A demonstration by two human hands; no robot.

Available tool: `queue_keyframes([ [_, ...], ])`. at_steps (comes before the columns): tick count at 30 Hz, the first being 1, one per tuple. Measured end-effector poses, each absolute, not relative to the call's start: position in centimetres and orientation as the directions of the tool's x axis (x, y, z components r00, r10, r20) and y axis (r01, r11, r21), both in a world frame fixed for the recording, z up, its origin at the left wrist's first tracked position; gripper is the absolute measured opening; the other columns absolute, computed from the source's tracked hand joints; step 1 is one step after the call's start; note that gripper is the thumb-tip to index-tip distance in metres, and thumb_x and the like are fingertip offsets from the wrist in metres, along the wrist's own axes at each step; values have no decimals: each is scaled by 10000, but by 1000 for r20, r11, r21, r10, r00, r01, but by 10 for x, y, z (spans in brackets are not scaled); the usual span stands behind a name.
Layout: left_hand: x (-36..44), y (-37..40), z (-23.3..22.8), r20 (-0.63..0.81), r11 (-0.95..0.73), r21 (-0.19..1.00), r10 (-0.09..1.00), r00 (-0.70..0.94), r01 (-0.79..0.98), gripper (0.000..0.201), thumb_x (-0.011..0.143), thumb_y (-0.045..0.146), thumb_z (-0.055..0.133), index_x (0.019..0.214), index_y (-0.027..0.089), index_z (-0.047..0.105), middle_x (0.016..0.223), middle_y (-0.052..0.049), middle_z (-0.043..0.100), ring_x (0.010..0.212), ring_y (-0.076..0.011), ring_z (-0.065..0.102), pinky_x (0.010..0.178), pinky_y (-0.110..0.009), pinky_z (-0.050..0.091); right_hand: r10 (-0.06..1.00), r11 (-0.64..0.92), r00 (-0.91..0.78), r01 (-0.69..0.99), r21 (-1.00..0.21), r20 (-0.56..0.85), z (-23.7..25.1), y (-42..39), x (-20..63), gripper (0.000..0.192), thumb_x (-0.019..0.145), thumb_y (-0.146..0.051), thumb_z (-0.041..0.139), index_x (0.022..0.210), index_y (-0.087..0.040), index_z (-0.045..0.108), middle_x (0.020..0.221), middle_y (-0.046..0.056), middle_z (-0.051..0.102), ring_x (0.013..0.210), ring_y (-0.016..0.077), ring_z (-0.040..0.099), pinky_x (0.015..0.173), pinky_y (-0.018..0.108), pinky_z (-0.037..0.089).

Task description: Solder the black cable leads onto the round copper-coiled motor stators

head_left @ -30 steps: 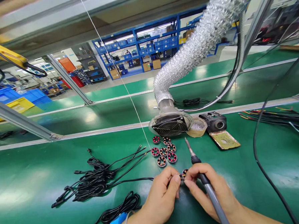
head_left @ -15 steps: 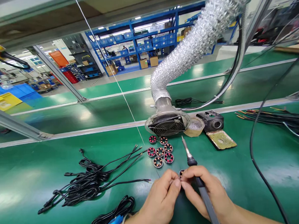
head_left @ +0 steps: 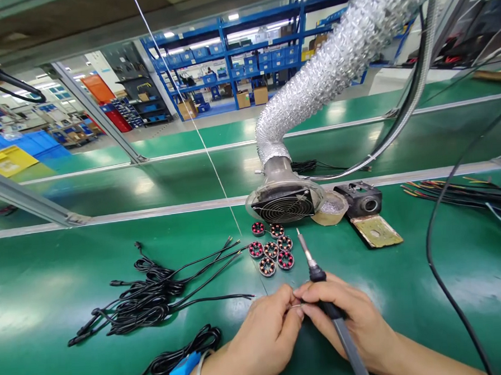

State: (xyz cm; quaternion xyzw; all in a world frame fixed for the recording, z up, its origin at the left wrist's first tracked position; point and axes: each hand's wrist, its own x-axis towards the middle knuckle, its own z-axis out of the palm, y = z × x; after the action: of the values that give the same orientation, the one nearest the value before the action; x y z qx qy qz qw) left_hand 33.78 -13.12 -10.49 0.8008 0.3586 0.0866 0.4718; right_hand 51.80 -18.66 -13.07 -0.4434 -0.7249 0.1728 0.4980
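Observation:
My right hand [head_left: 358, 322] is closed around a soldering iron [head_left: 307, 250], whose metal tip points up and away from me. Its thumb and forefinger also pinch close to my left fingertips. My left hand [head_left: 262, 335] is closed, thumb and forefinger pressed on a thin pale wire [head_left: 296, 305]. The fingers hide most of what lies between the hands. Just beyond them, several small round motor stators [head_left: 271, 249] with red or copper windings sit in a cluster on the green bench.
Black cables [head_left: 155, 293] lie at left, with another coil [head_left: 185, 350] beside my left wrist. A fume extractor [head_left: 287, 202] with a silver duct [head_left: 312, 78] stands behind the stators. Right of it are a solder pot-like dish [head_left: 331, 205], an iron stand [head_left: 364, 199] with sponge, and loose wires [head_left: 452, 193].
The hands have drawn closer together, and the iron's tip has swung slightly left. A stator edge seen between the fingers earlier is now hidden. The camera view has shifted slightly.

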Motion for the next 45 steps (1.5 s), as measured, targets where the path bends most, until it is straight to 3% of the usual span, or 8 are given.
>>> queue_keyframes([
  [4,339,-132,-105,-190,-367,769,651,735,524,164,974,273,386,822,223,422,712,17,500,627,-156,434,603,-276,288,807,566,-157,479,-671,569,-132,-186,519,285,880,-41,554,1077,-247,554,833,23,678,711,158,602,622,272,510],
  [10,336,-125,-97,-135,-390,772,671,729,502,145,971,266,423,867,209,507,802,3,566,737,-157,497,670,-268,324,796,568,-151,518,-639,586,-127,-181,532,334,854,-26,566,1112,-239,551,863,36,686,725,164,595,624,280,488],
  [17,335,-122,-101,-236,-164,884,651,721,438,194,971,313,453,839,189,521,706,33,497,644,-117,413,594,-246,293,725,662,-264,519,-540,636,-131,-178,533,396,858,-20,531,1194,-229,551,746,18,674,602,153,549,607,300,478],
  [24,340,-122,-122,-299,192,954,634,713,230,239,943,388,486,827,179,485,601,69,386,548,-93,312,519,-228,241,730,639,-230,562,-525,643,-138,-179,531,422,871,-33,517,1234,-245,550,708,4,645,617,156,569,598,292,472],
  [27,346,-116,-127,-273,210,962,688,673,175,216,899,341,526,766,180,470,587,77,353,540,-89,279,512,-228,220,737,624,-219,584,-520,639,-139,-176,532,401,882,-45,505,1228,-242,556,671,-7,610,590,151,534,568,287,448],
  [35,356,-103,-125,-280,166,957,752,596,240,170,860,293,524,745,176,478,593,71,385,547,-90,306,525,-224,233,857,352,89,618,-703,508,-116,-194,554,416,932,-166,541,1331,-283,533,881,27,702,737,168,659,656,283,539],
  [39,356,-103,-128,-282,148,953,756,591,265,177,865,300,532,745,178,483,584,76,368,539,-88,303,517,-223,228,877,285,153,598,-749,456,-111,-201,564,241,914,-255,571,1131,-296,667,825,20,681,647,158,621,543,257,509],
  [45,356,-100,-128,-306,149,944,733,608,295,167,858,267,510,720,174,494,575,76,357,533,-87,294,512,-227,218,887,239,234,503,-831,397,-120,-198,563,154,894,-227,578,1013,-286,655,828,14,705,658,161,653,516,222,519],
])
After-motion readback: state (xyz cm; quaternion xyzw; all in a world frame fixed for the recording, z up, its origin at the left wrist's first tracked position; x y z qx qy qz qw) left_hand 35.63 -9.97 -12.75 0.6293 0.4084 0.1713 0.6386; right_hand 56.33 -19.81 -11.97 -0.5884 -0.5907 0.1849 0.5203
